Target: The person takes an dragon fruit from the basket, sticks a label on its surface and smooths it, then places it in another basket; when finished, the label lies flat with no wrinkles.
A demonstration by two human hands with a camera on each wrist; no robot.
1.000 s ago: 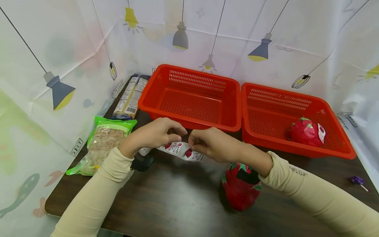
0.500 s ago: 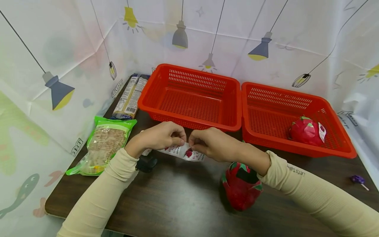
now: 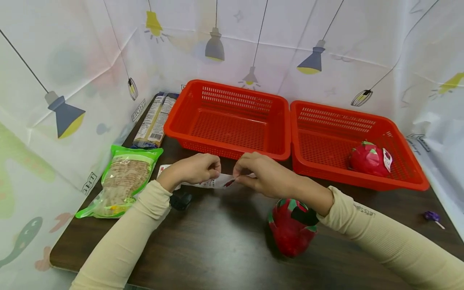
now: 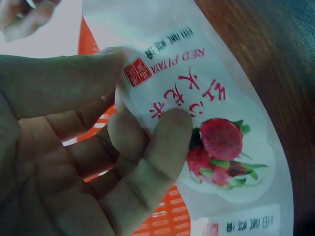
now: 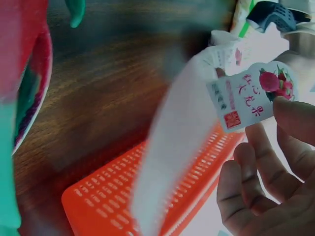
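Note:
My left hand (image 3: 197,168) pinches a white strip of fruit labels (image 4: 197,64) between thumb and fingers. In the left wrist view the strip shows a dragon fruit picture and the words RED PITAYA. My right hand (image 3: 266,175) holds a single die-cut sticker (image 5: 253,93) by its picture end, between thumb and fingers. Close to that sticker, a bare white length of the strip curves down in the right wrist view. A red dragon fruit (image 3: 290,231) with green-tipped scales stands on the table below my right forearm, which partly covers it in the head view.
Behind my hands stand two red plastic baskets, the left basket (image 3: 217,147) and the right basket (image 3: 344,179). A labelled dragon fruit (image 3: 366,159) lies in the right one. At left are a green-edged bag of sliced food (image 3: 127,173) and a long packet (image 3: 154,121). A purple lollipop (image 3: 431,216) lies far right.
The gap between my hands has widened, the left drawing slightly left and down with the strip. The sticker at my right fingertips now shows edge-on in the head view.

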